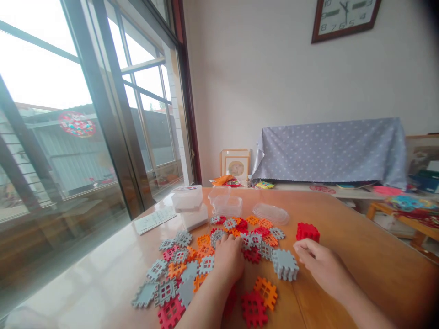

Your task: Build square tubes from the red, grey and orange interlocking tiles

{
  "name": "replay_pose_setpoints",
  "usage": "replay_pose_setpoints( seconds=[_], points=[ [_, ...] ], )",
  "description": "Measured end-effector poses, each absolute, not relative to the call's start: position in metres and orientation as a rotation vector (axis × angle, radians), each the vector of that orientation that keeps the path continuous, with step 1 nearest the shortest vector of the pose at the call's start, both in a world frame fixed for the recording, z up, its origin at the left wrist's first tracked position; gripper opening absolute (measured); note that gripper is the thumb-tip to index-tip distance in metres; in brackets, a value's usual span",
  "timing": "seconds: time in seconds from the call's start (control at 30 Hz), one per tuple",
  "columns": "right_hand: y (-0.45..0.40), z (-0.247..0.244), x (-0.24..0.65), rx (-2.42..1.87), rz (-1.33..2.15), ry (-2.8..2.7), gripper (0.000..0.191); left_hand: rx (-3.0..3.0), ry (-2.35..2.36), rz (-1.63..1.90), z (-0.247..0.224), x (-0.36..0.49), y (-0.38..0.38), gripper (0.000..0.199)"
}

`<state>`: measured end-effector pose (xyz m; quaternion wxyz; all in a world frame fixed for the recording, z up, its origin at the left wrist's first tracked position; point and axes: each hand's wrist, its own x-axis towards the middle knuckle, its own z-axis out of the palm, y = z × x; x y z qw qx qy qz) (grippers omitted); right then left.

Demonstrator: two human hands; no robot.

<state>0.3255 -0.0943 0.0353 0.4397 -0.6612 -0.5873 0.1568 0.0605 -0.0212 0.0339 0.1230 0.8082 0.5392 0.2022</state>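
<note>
Many flat notched plastic tiles in grey, orange and red [254, 310] lie loose over the table. My left hand [229, 253] reaches into the middle of them, fingers bent downward; its fingertips and anything under them are hidden. To the right, my right hand [317, 262] is beside a stack of grey tiles [285, 264] and just in front of a stack of red tiles [307, 231]. Its fingers are curled together, and whether something small is between them cannot be made out.
Clear plastic containers [226, 205], a clear lid [270, 213] and a white box [187, 197] stand at the table's far side. A printed sheet [155, 220] lies at the far left. Behind are a window and a cloth-covered object [331, 151].
</note>
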Motion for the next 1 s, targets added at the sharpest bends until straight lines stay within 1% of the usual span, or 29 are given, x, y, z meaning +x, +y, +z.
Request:
replay_pose_setpoints(
  seconds=[0.2,0.3,0.43,0.53,0.6,0.83,0.9,1.0],
  points=[
    [-0.093,0.029,0.329,-1.625,0.371,-1.527,0.035,2.197,1.614,0.721,0.033,0.051,-0.008,0.028],
    [-0.091,0.025,0.332,-1.649,0.354,-1.541,0.038,2.178,1.653,0.761,0.038,0.048,-0.008,0.033],
    [-0.089,0.023,0.330,-1.651,0.332,-1.514,0.041,2.390,1.375,0.721,0.042,0.053,-0.019,0.051],
    [-0.092,0.030,0.325,-1.625,0.317,-1.478,0.040,2.466,1.235,0.600,0.038,0.057,-0.025,0.048],
    [-0.097,0.036,0.321,-1.607,0.321,-1.479,0.039,2.468,1.308,0.566,0.036,0.056,-0.025,0.044],
    [-0.099,0.038,0.319,-1.607,0.358,-1.494,0.040,2.250,1.777,0.705,0.035,0.045,-0.012,0.031],
    [-0.097,0.036,0.319,-1.607,0.353,-1.478,0.042,2.230,1.796,0.738,0.035,0.044,-0.011,0.033],
    [-0.097,0.037,0.318,-1.599,0.338,-1.468,0.042,2.329,1.637,0.715,0.035,0.046,-0.014,0.043]
  ],
)
